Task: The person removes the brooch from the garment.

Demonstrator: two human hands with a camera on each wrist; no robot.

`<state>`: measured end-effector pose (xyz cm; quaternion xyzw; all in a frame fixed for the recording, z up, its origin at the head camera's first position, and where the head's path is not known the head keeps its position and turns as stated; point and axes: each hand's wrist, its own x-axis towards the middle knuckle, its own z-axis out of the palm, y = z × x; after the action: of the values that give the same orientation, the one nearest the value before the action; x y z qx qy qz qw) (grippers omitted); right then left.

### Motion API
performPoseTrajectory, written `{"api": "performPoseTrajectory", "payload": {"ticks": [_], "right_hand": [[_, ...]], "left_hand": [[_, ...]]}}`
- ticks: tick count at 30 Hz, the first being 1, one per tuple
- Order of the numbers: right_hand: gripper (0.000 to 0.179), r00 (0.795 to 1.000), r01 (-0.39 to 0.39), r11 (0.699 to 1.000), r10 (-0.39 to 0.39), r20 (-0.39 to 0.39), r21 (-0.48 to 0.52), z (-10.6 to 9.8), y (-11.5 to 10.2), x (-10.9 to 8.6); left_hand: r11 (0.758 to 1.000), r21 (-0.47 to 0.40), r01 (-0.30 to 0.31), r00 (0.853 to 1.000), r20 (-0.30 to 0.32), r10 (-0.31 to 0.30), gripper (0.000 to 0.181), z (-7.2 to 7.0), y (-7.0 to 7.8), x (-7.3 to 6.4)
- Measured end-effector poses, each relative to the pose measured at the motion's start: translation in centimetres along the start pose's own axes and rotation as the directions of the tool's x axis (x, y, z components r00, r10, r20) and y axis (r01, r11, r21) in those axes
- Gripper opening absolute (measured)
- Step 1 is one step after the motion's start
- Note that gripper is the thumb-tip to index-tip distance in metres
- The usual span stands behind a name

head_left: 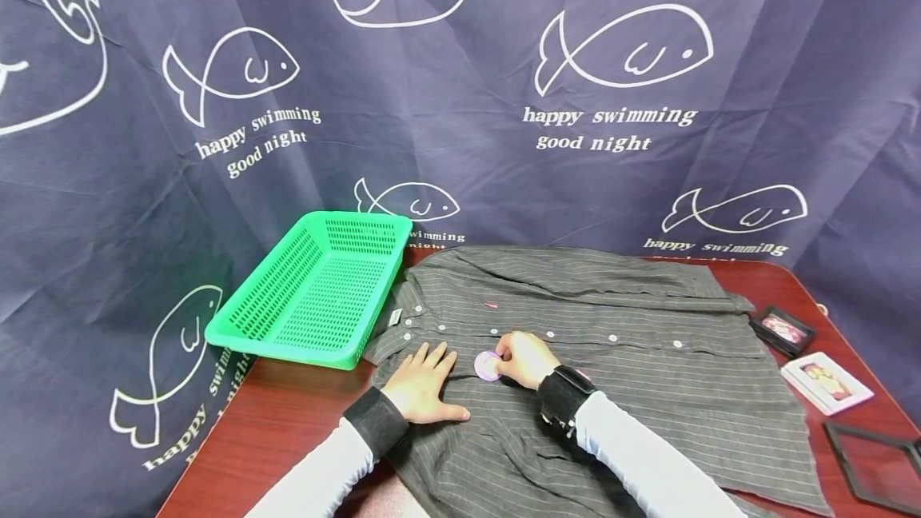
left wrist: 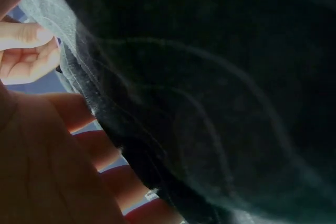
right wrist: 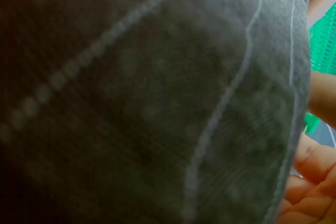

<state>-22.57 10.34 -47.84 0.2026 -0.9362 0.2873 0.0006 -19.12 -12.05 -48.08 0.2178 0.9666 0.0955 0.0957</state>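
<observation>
A dark grey striped button-up shirt (head_left: 647, 414) is spread over the table, its collar toward the green basket. My left hand (head_left: 420, 390) rests on its front near the collar, fingers spread. Beside it my right hand (head_left: 527, 360) pinches the edge of a small, round, light-purple disc (head_left: 487, 366) against the cloth, below the row of white buttons. In the left wrist view, the shirt's dark cloth (left wrist: 210, 103) fills most of the picture next to the left palm (left wrist: 42, 161). Cloth also covers most of the right wrist view, with right-hand fingers (right wrist: 312, 187) at its edge.
A green plastic basket (head_left: 358, 336) stands at the table's back left. Along the right side lie a small black frame (head_left: 809, 336), a white-framed picture (head_left: 856, 400) and a dark open frame (head_left: 843, 466). A patterned blue curtain (head_left: 489, 134) hangs behind the red-brown table (head_left: 245, 422).
</observation>
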Motion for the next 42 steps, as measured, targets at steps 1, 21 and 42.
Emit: {"api": "performPoseTrajectory", "payload": {"ticks": [1, 21, 42], "right_hand": [[0.014, 1.000, 0.000, 1.000, 0.000, 0.000, 0.002, 0.0, 0.0, 0.0], [0.012, 0.998, 0.066, 0.996, -0.065, -0.019, 0.058, 0.2, 0.2, 0.4], [0.006, 0.991, 0.125, 0.991, -0.123, -0.046, 0.046, -0.9, 0.1, 0.0]], "left_hand": [[1.000, 0.003, -0.013, 1.000, -0.010, 0.013, 0.096, -0.1, 0.0, 0.1], [0.997, 0.034, -0.069, 0.997, 0.026, 0.069, 0.080, 0.0, 2.1, 2.5], [0.997, 0.054, -0.053, 0.998, 0.021, 0.052, 0.082, -0.2, 2.5, 2.3]]}}
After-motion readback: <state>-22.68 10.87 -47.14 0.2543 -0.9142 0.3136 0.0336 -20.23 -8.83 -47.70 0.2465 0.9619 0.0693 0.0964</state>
